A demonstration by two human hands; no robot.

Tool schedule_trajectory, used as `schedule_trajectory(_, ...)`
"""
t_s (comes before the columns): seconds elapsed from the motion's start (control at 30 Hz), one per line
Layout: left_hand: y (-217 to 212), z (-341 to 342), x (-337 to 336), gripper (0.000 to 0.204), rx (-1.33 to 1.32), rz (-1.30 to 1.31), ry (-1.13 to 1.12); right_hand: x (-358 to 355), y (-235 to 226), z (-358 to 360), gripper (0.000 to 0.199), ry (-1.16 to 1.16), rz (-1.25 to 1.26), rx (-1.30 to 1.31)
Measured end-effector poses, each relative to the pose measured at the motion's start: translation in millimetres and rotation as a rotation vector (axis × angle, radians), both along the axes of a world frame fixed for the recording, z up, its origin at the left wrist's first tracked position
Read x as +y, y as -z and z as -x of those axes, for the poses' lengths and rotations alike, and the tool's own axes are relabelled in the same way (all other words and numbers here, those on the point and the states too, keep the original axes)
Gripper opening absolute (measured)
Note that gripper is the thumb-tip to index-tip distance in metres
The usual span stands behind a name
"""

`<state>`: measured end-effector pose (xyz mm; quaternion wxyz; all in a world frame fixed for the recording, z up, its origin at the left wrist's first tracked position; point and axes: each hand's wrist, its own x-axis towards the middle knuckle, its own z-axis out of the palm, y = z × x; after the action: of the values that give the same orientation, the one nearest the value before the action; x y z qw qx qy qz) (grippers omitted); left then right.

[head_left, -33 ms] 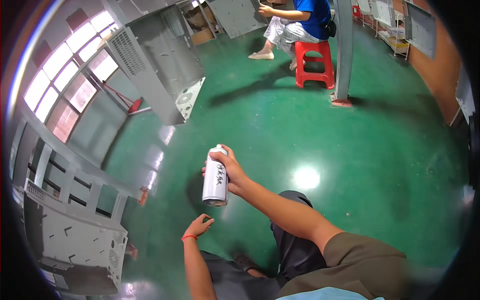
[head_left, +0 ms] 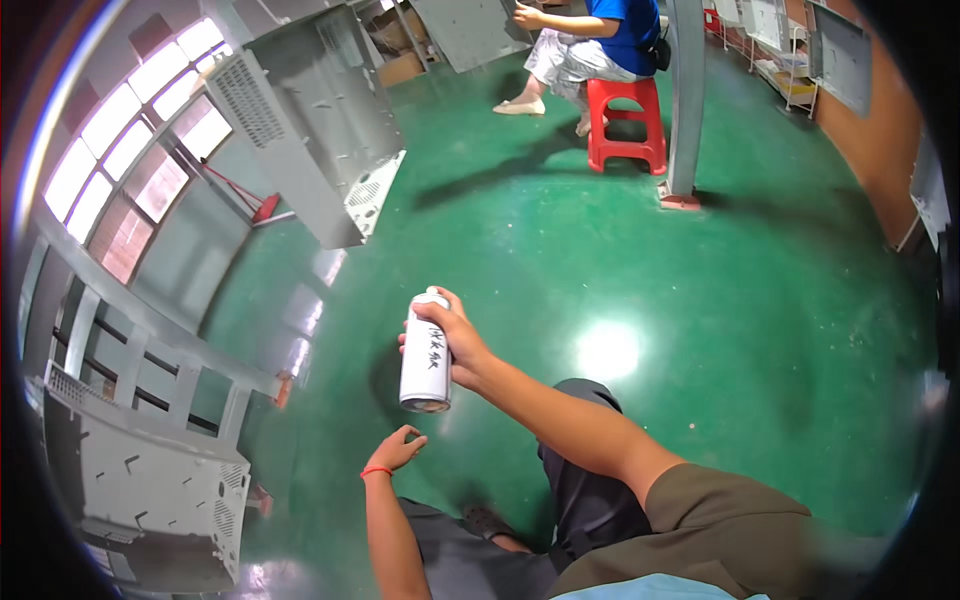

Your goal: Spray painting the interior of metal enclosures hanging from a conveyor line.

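We see the right hand (head_left: 452,345) gripping the white spray can (head_left: 426,352), unchanged from before. Left hand (head_left: 398,450) loosely curled, empty, above the green floor (head_left: 600,250).

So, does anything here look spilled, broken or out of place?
Nothing stands out. The right hand holds a white spray can upright over the green floor, which is glossy but shows no spill. The left hand is empty. Grey metal panels lean at the left.
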<state>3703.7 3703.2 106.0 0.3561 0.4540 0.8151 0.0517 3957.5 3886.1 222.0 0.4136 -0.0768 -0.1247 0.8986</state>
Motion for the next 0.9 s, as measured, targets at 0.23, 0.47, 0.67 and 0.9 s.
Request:
schedule_trajectory(0.23,3.0,-22.9,43.8,0.054,0.063,-0.063,0.071,11.9,-10.7,-9.4,0.077,-0.029,-0.037,-0.021)
schedule_trajectory(0.47,3.2,-36.5,56.7,0.052,0.041,-0.110,0.132,32.5,-8.5,-14.9,0.078,0.075,-0.090,-0.065)
schedule_trajectory(0.67,-7.5,-25.2,60.6,0.052,0.000,-0.115,0.067,37.2,-15.8,-27.7,0.072,0.700,-1.166,-0.524)
schedule_trajectory(0.9,-13.6,-25.2,47.6,0.046,0.055,-0.137,0.036,27.0,-15.9,-14.7,0.078,0.583,-1.220,-0.461)
